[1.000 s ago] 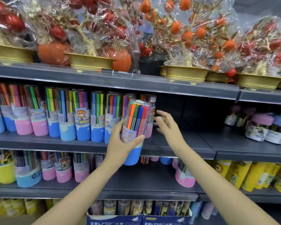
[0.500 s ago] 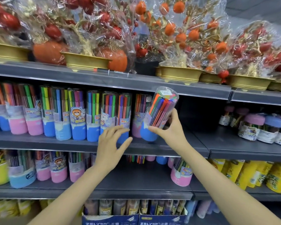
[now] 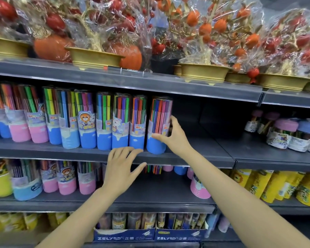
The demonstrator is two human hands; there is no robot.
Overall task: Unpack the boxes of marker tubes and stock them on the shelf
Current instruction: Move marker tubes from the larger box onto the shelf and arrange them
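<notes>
A clear plastic marker tube (image 3: 158, 125), cylindrical, with a smooth blue base and a printed paper band, is stood upright on the dark metal shelf (image 3: 195, 155) at the right end of a row. It is grasped by the right hand (image 3: 175, 138): the thumb is laid across the front where band meets base, and the fingers are curled round its 3 o'clock side. Thin striped markers in red, blue, purple and pink are seen packed upright through the clear wall.

The left hand (image 3: 121, 169) is held released at 7 o'clock of the tube, fingers straight and spread, fingertips at the shelf's front lip; contact cannot be told.

At 9 o'clock a row of matching tubes (image 3: 104, 122) with blue and pink bases is lined up. At 12 o'clock, on the board above, gold bowls (image 3: 95, 58) holding orange and red ornamental fruit trees are wrapped in crinkled cellophane. At 6 o'clock, blue cardboard boxes (image 3: 151, 235) of tubes are set low.
</notes>
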